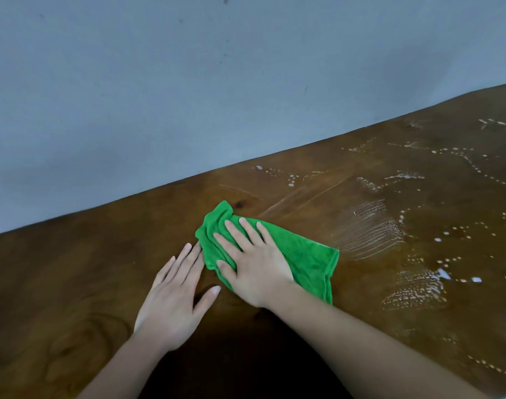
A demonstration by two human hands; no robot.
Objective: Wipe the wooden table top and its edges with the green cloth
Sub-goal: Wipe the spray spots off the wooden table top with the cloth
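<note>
Head view: your right hand (253, 262), fingers spread flat, presses the green cloth (303, 254) at frame centre on the wooden table top (73, 283), your left hand (174, 300) flat and empty beside it; mid-wipe, you probably next sweep right through the foam streaks (369, 228).

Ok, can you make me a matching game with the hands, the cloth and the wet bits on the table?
Things:
1. left hand
2. right hand
3. green cloth
4. white foamy droplets

Places or states:
A. pinned flat under a palm
B. spread over the right part of the wooden table
C. flat on bare wood, beside the cloth
D. pressing down on top of the cloth

Pairs: 1-C, 2-D, 3-A, 4-B
</note>
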